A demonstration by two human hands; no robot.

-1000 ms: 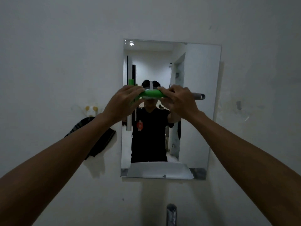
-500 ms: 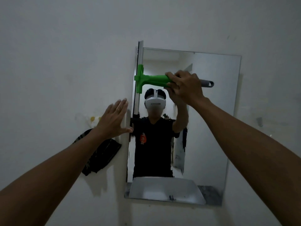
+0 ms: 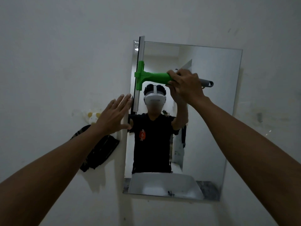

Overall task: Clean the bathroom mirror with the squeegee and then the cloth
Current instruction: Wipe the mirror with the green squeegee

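**Squeegee set at the mirror's left edge, first stroke due**

The right hand (image 3: 187, 86) wraps its grip around the green handle of the squeegee (image 3: 151, 77), whose blade stands upright along the left edge of the bathroom mirror (image 3: 211, 111), its top end poking just above the glass. The left hand (image 3: 114, 115) lies flat with straight fingers on the wall at the mirror's left rim, holding nothing. This looks like the squeegee step, at the start of a pass; the next move likely calls for drawing the blade rightward across the glass with even pressure. The dark cloth (image 3: 97, 150) hangs on the wall left of the mirror, untouched. No readable writing; the reflected shirt's red emblem is illegible.
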